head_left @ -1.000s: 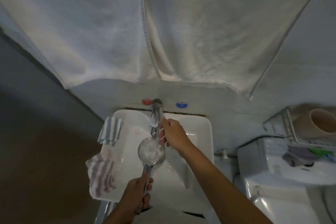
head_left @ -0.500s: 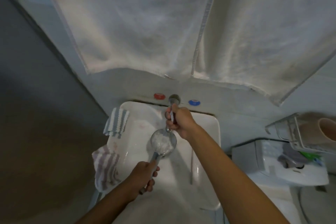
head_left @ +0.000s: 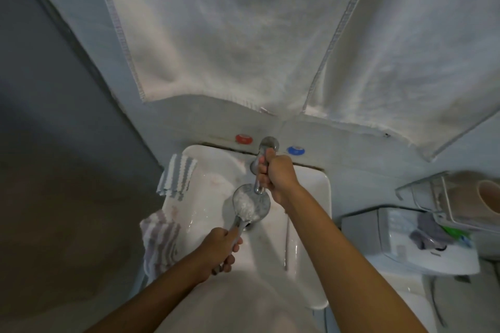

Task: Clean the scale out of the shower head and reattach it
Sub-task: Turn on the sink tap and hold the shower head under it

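Now you're holding the head (head_left: 251,204) face-up over the basin (head_left: 311,224), left hand (head_left: 220,247) wrapping its handle, right hand (head_left: 276,174) gripping the tap (head_left: 266,149). Opening it hard is risking splash off the face. Cloths (head_left: 177,176) are hanging off the basin's left rim.

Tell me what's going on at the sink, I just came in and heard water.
A person is rinsing a shower head over the white sink. Their left hand grips its handle, holding the face up under the tap, while the right hand is closed around the tap. White foam or water covers the face. Striped cloths hang over the sink's left rim.
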The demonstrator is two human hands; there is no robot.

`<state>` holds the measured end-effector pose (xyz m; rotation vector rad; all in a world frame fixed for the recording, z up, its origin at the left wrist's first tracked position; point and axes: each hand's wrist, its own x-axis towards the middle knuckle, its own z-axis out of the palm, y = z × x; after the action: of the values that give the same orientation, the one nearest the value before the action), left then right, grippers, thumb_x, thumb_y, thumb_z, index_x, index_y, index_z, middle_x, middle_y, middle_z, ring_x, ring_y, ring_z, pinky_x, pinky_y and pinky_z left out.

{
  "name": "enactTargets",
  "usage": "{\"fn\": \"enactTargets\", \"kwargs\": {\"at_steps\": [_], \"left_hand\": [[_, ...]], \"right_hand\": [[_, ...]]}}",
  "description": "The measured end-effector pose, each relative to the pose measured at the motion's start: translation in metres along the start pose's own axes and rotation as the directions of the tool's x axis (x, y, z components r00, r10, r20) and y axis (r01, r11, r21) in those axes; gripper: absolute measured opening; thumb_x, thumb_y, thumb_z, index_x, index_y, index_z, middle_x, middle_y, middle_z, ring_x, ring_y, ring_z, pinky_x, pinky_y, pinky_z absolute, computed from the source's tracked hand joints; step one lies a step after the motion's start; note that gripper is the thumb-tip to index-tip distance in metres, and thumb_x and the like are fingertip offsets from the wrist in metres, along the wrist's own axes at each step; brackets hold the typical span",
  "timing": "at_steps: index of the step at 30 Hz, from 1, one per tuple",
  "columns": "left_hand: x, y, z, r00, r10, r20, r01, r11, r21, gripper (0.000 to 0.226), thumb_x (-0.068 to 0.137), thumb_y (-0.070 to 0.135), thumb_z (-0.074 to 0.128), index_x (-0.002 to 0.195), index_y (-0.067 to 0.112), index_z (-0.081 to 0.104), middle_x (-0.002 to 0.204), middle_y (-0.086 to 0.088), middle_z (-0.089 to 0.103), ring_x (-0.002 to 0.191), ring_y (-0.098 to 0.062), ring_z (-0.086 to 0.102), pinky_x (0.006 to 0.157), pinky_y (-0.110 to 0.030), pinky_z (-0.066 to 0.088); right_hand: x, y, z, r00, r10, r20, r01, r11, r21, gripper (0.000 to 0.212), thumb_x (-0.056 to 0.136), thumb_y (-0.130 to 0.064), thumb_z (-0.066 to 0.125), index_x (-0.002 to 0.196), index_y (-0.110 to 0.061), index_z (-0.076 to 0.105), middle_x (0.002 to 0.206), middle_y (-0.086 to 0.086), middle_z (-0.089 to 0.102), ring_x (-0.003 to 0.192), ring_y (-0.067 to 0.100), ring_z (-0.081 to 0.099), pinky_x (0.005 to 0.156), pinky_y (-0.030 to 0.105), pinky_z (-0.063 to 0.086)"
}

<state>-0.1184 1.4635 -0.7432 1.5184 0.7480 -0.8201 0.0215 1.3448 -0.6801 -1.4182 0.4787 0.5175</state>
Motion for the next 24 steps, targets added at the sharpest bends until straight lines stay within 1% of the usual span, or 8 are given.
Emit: {"fn": "enactTargets", "kwargs": {"at_steps": [3, 5, 7, 13, 18, 20, 22, 24], "left_hand": [[0.003, -0.001, 0.000, 1.000, 0.000, 0.009, 0.000, 1.000, -0.005, 0.050, 0.087, 0.059, 0.048, 0.091, 0.012, 0.062, 0.073, -0.001, 0.054, 0.041, -0.011, 0.044, 0.039, -0.015, 0.024], [0.003, 0.000, 0.000, 1.000, -0.002, 0.012, 0.002, 1.000, -0.006, 0.048, 0.088, 0.058, 0.047, 0.089, 0.012, 0.061, 0.072, -0.001, 0.054, 0.041, -0.012, 0.044, 0.041, -0.016, 0.025], [0.004, 0.001, 0.000, 1.000, -0.001, 0.014, 0.001, 1.000, 0.010, 0.046, 0.090, 0.056, 0.046, 0.089, 0.012, 0.061, 0.072, -0.001, 0.053, 0.041, -0.011, 0.044, 0.040, -0.015, 0.026], [0.002, 0.004, 0.003, 1.000, -0.005, 0.015, 0.004, 0.999, 0.051, 0.039, 0.094, 0.047, 0.044, 0.089, 0.012, 0.059, 0.068, 0.000, 0.051, 0.036, -0.008, 0.042, 0.033, -0.013, 0.024], [0.003, 0.004, 0.003, 1.000, -0.017, 0.020, 0.016, 0.999, 0.046, 0.040, 0.093, 0.049, 0.045, 0.089, 0.012, 0.059, 0.072, -0.001, 0.052, 0.039, -0.009, 0.042, 0.035, -0.014, 0.025], [0.003, 0.003, 0.003, 1.000, -0.020, 0.022, 0.019, 0.999, 0.045, 0.042, 0.092, 0.051, 0.045, 0.089, 0.012, 0.059, 0.072, -0.001, 0.051, 0.038, -0.010, 0.041, 0.036, -0.013, 0.024], [0.003, 0.003, 0.003, 0.999, -0.021, 0.024, 0.019, 0.999, 0.050, 0.043, 0.092, 0.053, 0.044, 0.089, 0.013, 0.058, 0.069, 0.000, 0.050, 0.036, -0.010, 0.040, 0.037, -0.013, 0.021], [0.002, 0.004, 0.003, 1.000, -0.020, 0.022, 0.019, 0.999, 0.051, 0.045, 0.091, 0.055, 0.044, 0.089, 0.013, 0.058, 0.067, 0.000, 0.049, 0.035, -0.009, 0.040, 0.036, -0.012, 0.021]], "right_hand": [[0.001, 0.000, 0.000, 1.000, 0.000, -0.006, 0.000, 1.000, -0.009, 0.042, 0.103, -0.027, 0.035, 0.063, -0.017, 0.044, 0.051, -0.002, 0.038, 0.038, 0.009, 0.027, 0.035, 0.023, 0.021], [0.002, -0.001, 0.000, 1.000, 0.004, -0.013, -0.004, 1.000, -0.007, 0.042, 0.104, -0.028, 0.034, 0.064, -0.017, 0.045, 0.049, -0.003, 0.039, 0.037, 0.009, 0.028, 0.035, 0.022, 0.021], [0.003, -0.002, 0.000, 1.000, 0.012, -0.011, -0.012, 1.000, 0.004, 0.041, 0.104, -0.028, 0.033, 0.066, -0.016, 0.045, 0.045, -0.004, 0.040, 0.036, 0.008, 0.028, 0.034, 0.021, 0.021], [0.005, -0.004, 0.000, 0.999, 0.036, -0.006, -0.036, 0.999, 0.036, 0.038, 0.103, -0.027, 0.034, 0.069, -0.016, 0.044, 0.045, -0.004, 0.039, 0.036, 0.008, 0.027, 0.034, 0.021, 0.019], [0.005, -0.006, 0.000, 0.999, 0.047, -0.006, -0.047, 0.999, 0.022, 0.038, 0.103, -0.028, 0.035, 0.069, -0.016, 0.046, 0.045, -0.004, 0.041, 0.036, 0.008, 0.029, 0.033, 0.020, 0.021], [0.004, -0.007, -0.001, 0.998, 0.062, -0.003, -0.062, 0.998, 0.002, 0.038, 0.103, -0.029, 0.036, 0.071, -0.014, 0.049, 0.048, -0.001, 0.047, 0.037, 0.009, 0.033, 0.034, 0.020, 0.024], [0.002, -0.011, -0.005, 0.996, 0.085, 0.020, -0.084, 0.996, -0.025, 0.040, 0.103, -0.034, 0.036, 0.078, -0.010, 0.056, 0.058, 0.006, 0.058, 0.041, 0.012, 0.044, 0.035, 0.020, 0.031], [0.001, -0.009, -0.020, 0.997, 0.079, 0.022, -0.077, 0.995, -0.063, 0.051, 0.103, -0.044, 0.032, 0.088, -0.005, 0.062, 0.071, 0.013, 0.067, 0.047, 0.018, 0.057, 0.037, 0.019, 0.038]]}}
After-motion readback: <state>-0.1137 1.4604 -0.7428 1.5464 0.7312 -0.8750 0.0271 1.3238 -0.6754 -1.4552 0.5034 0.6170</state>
